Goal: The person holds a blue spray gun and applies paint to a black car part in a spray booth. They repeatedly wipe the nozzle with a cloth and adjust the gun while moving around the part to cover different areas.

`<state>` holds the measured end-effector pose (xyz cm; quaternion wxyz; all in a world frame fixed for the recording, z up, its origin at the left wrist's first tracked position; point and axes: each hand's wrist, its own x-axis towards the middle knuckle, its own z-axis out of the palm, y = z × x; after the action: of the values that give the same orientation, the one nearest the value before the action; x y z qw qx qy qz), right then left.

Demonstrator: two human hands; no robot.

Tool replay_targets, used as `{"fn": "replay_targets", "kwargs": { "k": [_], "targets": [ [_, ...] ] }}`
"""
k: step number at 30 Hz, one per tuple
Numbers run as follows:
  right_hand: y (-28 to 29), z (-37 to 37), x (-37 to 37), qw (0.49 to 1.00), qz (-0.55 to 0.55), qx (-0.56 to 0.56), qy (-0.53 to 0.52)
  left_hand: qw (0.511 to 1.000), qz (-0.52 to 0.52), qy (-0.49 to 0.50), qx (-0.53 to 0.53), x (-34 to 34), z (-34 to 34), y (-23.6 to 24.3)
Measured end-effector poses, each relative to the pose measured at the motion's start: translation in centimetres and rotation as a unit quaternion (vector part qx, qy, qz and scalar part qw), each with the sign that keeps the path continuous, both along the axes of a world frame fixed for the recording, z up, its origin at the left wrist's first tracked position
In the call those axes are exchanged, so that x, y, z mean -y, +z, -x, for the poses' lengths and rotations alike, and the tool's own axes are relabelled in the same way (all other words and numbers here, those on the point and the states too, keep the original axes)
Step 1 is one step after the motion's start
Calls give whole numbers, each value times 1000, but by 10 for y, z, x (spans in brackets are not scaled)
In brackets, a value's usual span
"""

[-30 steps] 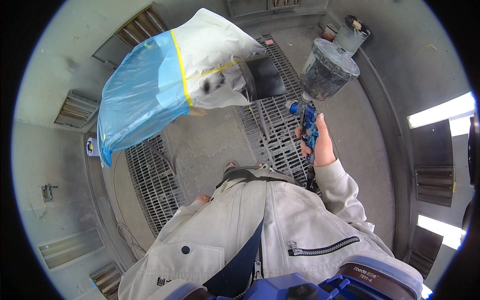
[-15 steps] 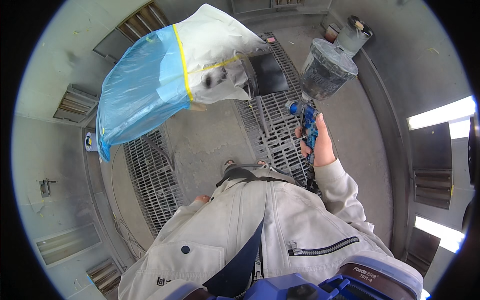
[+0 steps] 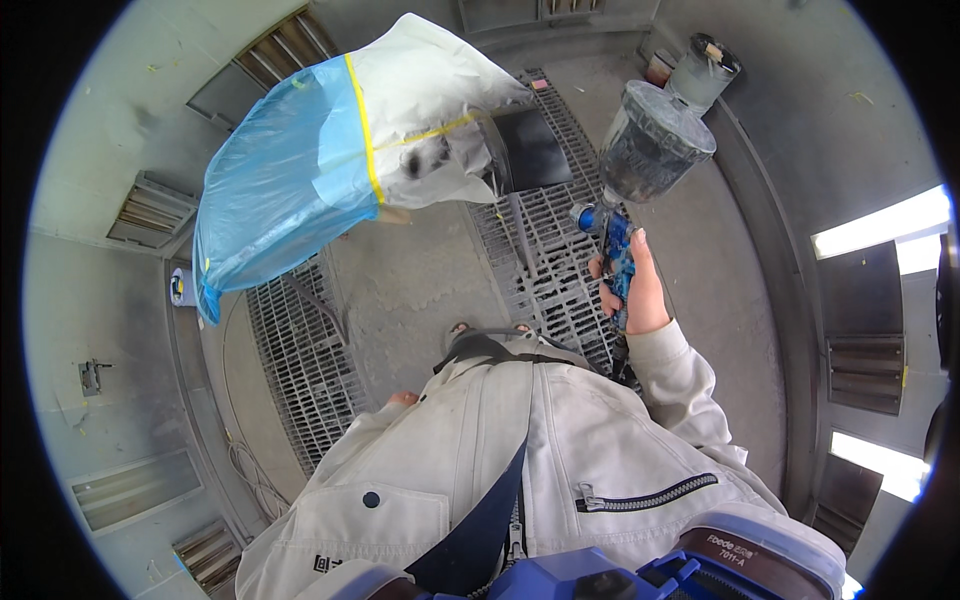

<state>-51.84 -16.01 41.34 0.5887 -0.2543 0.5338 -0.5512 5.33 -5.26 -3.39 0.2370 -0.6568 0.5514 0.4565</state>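
Observation:
In my right hand is a blue spray gun, my fingers wrapped round its handle. A paint-stained cup with a lid stands on top of the gun. Its nozzle end points left, apart from the masked part. My left hand hangs low by my jacket; only a bit of it shows and its fingers are hidden. Ahead to the left, a large part is wrapped in blue film and white paper, joined by yellow tape. A glossy dark panel is bare at its right end.
Metal floor gratings run on both sides of a concrete strip. A stained bucket stands in the far right corner. A coiled hose lies along the left wall, near a small white tub. Bright lamps are on the right wall.
The view has shifted very slightly, so the wrapped part sits a little further left. My right hand keeps the spray gun at nearly the same place.

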Motion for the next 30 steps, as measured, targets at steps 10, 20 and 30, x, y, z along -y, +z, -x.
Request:
{"fn": "replay_targets", "kwargs": {
  "k": [10, 20, 30],
  "targets": [
    [-1, -3, -4, 1000, -2, -6, 9, 997, 12, 75, -16, 4, -4, 7],
    [6, -13, 1, 1000, 7, -13, -7, 1000, 6, 14, -4, 37, -11, 15],
    [8, -42, 13, 1000, -8, 1, -26, 1000, 1, -17, 4, 65, -43, 26]
  ]
}}
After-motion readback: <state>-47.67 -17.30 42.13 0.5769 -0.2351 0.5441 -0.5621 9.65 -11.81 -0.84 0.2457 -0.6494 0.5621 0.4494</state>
